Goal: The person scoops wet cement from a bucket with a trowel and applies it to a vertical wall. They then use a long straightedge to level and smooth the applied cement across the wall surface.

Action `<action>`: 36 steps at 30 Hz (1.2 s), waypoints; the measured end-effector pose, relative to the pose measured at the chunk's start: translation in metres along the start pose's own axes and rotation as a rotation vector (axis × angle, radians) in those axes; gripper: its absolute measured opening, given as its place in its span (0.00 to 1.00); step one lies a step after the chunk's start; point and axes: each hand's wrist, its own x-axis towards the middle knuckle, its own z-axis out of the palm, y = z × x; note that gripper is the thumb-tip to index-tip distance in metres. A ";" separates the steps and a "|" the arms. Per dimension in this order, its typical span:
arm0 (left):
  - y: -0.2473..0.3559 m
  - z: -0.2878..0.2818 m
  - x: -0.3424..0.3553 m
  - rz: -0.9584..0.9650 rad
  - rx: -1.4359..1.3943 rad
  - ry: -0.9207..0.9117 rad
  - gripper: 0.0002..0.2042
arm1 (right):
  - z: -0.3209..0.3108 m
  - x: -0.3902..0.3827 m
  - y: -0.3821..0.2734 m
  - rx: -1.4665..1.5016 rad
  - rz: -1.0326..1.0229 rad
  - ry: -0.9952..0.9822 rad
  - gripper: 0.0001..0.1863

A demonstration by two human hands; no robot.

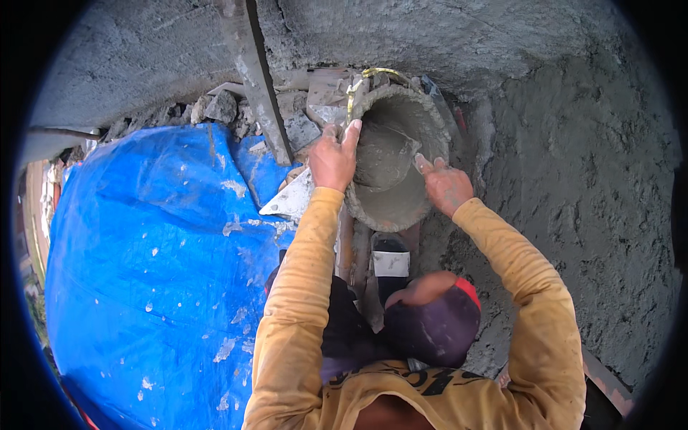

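Note:
A round bucket [437,118], its rim crusted with grey mortar, is tipped so that its mouth faces me. Wet mortar [383,154] lies inside it. My left hand [335,158] is closed on the left side of the rim, thumb pointing up along it. On the lower right side of the rim, my right hand [448,188] is closed, with mortar-smeared fingers reaching over the opening. The undersides of both grips are hidden. A yellowish, mortar-spattered handle [383,71] loops past the bucket's far edge.
A blue tarp [158,251] spattered with mortar covers the left side. Rough wet mortar [580,215] spreads over the right. A wooden post [261,86] leans beside broken stones [221,107] and a white triangular piece [290,198]. My shoe [390,261] stands below the bucket.

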 end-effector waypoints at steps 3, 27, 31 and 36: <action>-0.001 -0.003 -0.002 -0.036 -0.007 0.002 0.22 | 0.012 -0.007 -0.016 0.005 -0.056 -0.178 0.29; -0.008 -0.001 0.001 -0.039 -0.086 0.049 0.23 | -0.018 -0.044 -0.036 0.128 -0.159 -0.240 0.30; -0.009 0.001 0.000 -0.061 -0.068 0.038 0.24 | -0.070 -0.030 -0.012 0.122 -0.164 -0.236 0.27; 0.000 0.006 -0.002 -0.019 -0.069 0.053 0.24 | -0.030 0.008 -0.012 -0.021 0.036 -0.163 0.26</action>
